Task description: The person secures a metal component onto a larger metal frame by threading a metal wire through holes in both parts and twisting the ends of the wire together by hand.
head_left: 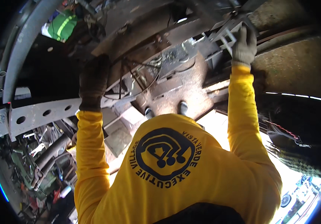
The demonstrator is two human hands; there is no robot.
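Observation:
Both my arms, in yellow sleeves, reach up and forward among worn metal parts. My right hand, in a grey-brown work glove, is closed on a grey metal bracket with open, ladder-like bars at the upper right. My left hand, in a dark glove, is raised at the edge of a rusty metal beam. Deep shadow covers its fingers, so their grip cannot be made out. Below the beam, between my hands, a thin curved rod or cable hangs.
A grey metal rail with round holes runs left of my arm. Pipes, cables and mixed parts crowd the lower left. A rusty panel spans the right, with loose wires beneath. Someone in green is at the upper left.

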